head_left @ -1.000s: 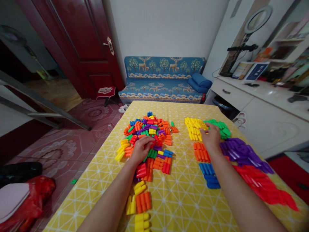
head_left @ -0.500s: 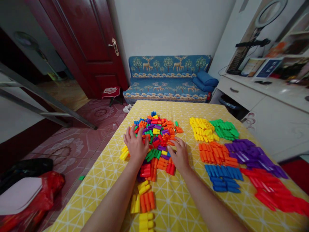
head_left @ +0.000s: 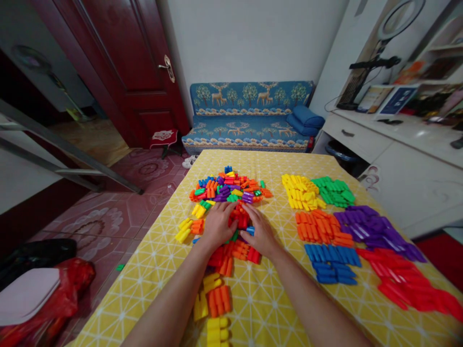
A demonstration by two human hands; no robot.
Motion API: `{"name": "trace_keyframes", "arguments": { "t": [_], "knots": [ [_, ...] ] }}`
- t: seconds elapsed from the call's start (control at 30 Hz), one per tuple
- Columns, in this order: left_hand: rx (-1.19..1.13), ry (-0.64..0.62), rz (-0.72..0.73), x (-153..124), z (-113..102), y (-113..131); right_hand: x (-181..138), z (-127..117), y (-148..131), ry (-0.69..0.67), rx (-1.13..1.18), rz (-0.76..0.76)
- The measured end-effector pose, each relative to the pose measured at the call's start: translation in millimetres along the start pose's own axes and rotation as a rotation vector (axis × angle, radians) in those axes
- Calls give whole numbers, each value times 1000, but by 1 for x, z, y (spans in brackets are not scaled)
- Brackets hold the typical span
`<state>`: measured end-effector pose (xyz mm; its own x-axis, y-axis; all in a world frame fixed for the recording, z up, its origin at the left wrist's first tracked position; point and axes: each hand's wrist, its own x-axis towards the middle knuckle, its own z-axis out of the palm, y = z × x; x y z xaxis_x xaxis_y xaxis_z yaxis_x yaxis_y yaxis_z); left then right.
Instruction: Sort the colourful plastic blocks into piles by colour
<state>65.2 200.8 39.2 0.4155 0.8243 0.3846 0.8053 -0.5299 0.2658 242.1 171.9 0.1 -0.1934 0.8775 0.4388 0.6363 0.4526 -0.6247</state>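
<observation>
while both hands (head_left: 238, 229) lie flat, spread fingers (head_left: 224, 210) cover the mixed block pile (head_left: 231, 190) near edge.

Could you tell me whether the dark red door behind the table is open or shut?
Open: the dark red door is swung inward, and another room's floor shows through the doorway at its left.

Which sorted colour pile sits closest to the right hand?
The orange pile, just beside the right hand; yellow, green, purple, blue and red piles all lie farther off.
</observation>
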Motion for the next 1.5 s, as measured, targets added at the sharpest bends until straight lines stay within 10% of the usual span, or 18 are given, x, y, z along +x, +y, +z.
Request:
{"name": "trace_keyframes", "arguments": {
  "t": [0.63,1.5],
  "knots": [
    [-420,102,49,-2,18,-7,3,8,4,154,625,247],
    [-288,123,2,-2,16,-12,-2,-2,-2,315,369,314]
  ]
}}
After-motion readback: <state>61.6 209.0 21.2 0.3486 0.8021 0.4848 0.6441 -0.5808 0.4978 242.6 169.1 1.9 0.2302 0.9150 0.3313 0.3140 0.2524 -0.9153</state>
